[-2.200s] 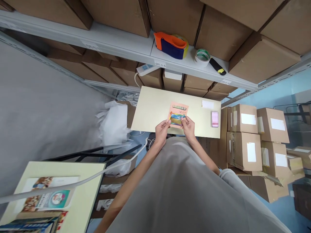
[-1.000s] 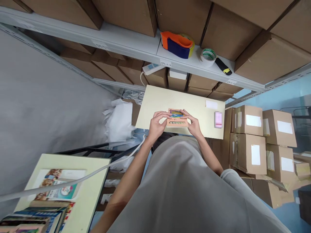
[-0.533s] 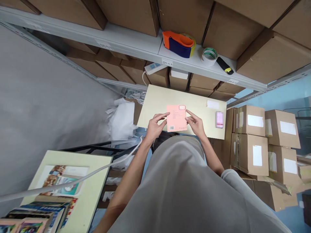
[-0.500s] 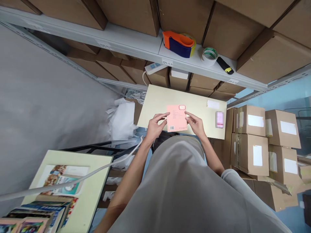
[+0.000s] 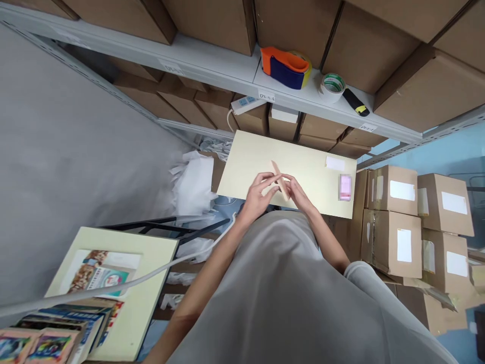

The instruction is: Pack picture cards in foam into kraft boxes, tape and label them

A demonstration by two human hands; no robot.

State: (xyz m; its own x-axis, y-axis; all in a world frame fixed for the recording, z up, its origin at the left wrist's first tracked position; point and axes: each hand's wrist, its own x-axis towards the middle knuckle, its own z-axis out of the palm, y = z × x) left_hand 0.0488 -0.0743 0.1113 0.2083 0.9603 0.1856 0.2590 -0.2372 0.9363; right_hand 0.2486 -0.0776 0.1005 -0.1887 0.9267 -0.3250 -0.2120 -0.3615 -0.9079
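A small square pink book point(image 5: 283, 189) is turned edge-on above the near side of the pale yellow tabletop point(image 5: 257, 146). My left hand point(image 5: 259, 196) closes on it from the left, thumb and fingers meeting its face. From the other side my right hand point(image 5: 298, 193) grips it, its fingers partly behind the book. Both covers are mostly hidden at this angle.
A shelf holds cardboard boxes point(image 5: 295, 35), a tape dispenser point(image 5: 286, 71), a tape roll point(image 5: 332, 87) and a cutter point(image 5: 355, 102). Labelled cartons point(image 5: 392, 240) are stacked right. Books point(image 5: 71, 323) lie on a second board at lower left, crossed by a white cable point(image 5: 151, 272).
The pink book has turned from its flat, barcoded face showing to edge-on. My hands have drawn closer together around it, and the view has shifted slightly.
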